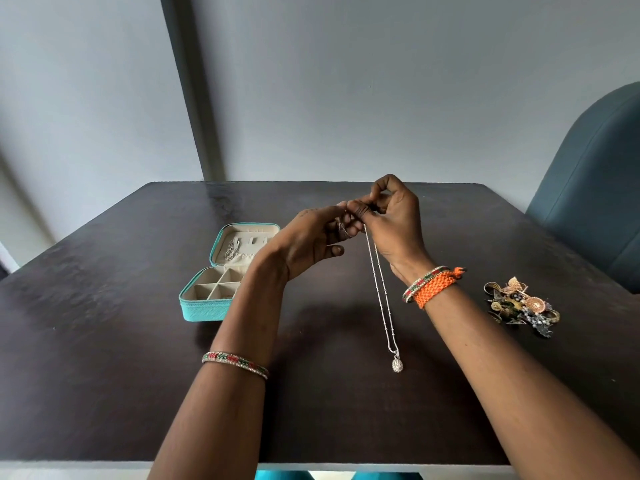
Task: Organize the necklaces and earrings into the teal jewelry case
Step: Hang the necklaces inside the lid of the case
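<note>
Silver necklace (382, 299) hung over dark tabletop (104, 341), both ends pinched by left hand (308, 242) and right hand (391, 220), likely working clasp; next: carry to open teal case (204, 311), earrings (521, 304) waiting

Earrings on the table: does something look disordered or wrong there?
Yes. The earrings lie in one tangled heap at the right, far from the open teal jewelry case. Nothing looks damaged or spilled otherwise.

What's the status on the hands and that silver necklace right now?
Left hand and right hand pinch thin silver pendant necklace, raised. Open teal jewelry case left. Nothing blocking.
</note>
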`<state>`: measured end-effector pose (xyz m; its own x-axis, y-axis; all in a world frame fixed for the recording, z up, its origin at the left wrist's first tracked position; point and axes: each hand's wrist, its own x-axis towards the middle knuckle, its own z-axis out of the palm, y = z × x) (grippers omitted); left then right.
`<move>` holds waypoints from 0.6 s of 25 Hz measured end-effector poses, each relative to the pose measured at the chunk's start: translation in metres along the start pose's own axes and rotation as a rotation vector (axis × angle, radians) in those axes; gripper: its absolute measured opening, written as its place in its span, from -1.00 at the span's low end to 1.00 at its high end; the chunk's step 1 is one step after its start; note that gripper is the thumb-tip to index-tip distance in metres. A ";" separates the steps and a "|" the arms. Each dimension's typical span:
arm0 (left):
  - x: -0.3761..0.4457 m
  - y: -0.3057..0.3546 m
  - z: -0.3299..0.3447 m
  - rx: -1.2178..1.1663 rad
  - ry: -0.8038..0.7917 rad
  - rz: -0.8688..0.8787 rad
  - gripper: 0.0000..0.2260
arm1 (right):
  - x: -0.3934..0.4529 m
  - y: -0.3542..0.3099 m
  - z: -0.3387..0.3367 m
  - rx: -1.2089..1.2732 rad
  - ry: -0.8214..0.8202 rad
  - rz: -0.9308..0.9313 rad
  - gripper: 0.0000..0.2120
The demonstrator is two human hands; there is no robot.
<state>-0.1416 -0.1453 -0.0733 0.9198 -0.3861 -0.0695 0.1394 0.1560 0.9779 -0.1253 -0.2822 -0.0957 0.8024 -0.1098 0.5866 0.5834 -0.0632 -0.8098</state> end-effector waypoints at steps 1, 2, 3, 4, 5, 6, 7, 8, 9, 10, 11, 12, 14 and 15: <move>-0.001 0.000 0.000 -0.026 -0.018 -0.001 -0.72 | 0.000 0.000 0.001 0.003 -0.012 0.002 -0.74; -0.001 0.000 0.000 -0.040 -0.020 0.008 -0.71 | 0.000 0.000 0.002 -0.019 -0.024 0.009 -0.79; 0.000 -0.001 0.000 -0.045 -0.005 0.027 -0.70 | 0.000 0.000 0.003 -0.067 -0.046 0.029 -0.85; 0.001 -0.002 0.001 -0.041 0.025 0.051 -0.70 | -0.001 0.001 0.003 -0.106 -0.081 0.071 -0.90; 0.003 -0.004 0.002 -0.030 0.067 0.072 -0.70 | -0.002 0.001 0.003 -0.123 -0.122 0.128 -0.90; 0.004 -0.005 0.004 -0.017 0.109 0.088 -0.70 | -0.002 0.002 0.003 -0.125 -0.155 0.188 -0.87; 0.006 -0.006 0.005 -0.012 0.147 0.097 -0.71 | -0.003 0.001 0.002 -0.134 -0.174 0.231 -0.84; 0.007 -0.008 0.006 -0.018 0.178 0.097 -0.72 | -0.003 0.000 0.001 -0.148 -0.188 0.262 -0.84; 0.008 -0.008 0.007 -0.034 0.204 0.088 -0.73 | -0.002 -0.001 -0.001 -0.162 -0.203 0.291 -0.84; 0.008 -0.008 0.008 -0.058 0.220 0.067 -0.75 | -0.001 0.000 -0.002 -0.166 -0.217 0.325 -0.84; 0.008 -0.008 0.009 -0.091 0.222 0.038 -0.76 | -0.001 0.000 -0.004 -0.166 -0.232 0.351 -0.84; 0.009 -0.007 0.010 -0.128 0.209 0.008 -0.78 | -0.001 0.001 -0.005 -0.174 -0.245 0.364 -0.83; 0.008 -0.005 0.011 -0.181 0.164 -0.025 -0.81 | 0.001 0.002 -0.006 -0.227 -0.269 0.347 -0.80; 0.007 -0.003 0.010 -0.198 0.148 -0.033 -0.82 | 0.001 0.001 -0.005 -0.253 -0.274 0.333 -0.79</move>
<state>-0.1389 -0.1578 -0.0751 0.9551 -0.2592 -0.1432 0.2261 0.3259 0.9180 -0.1241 -0.2879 -0.0961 0.9633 0.0980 0.2499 0.2682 -0.3114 -0.9117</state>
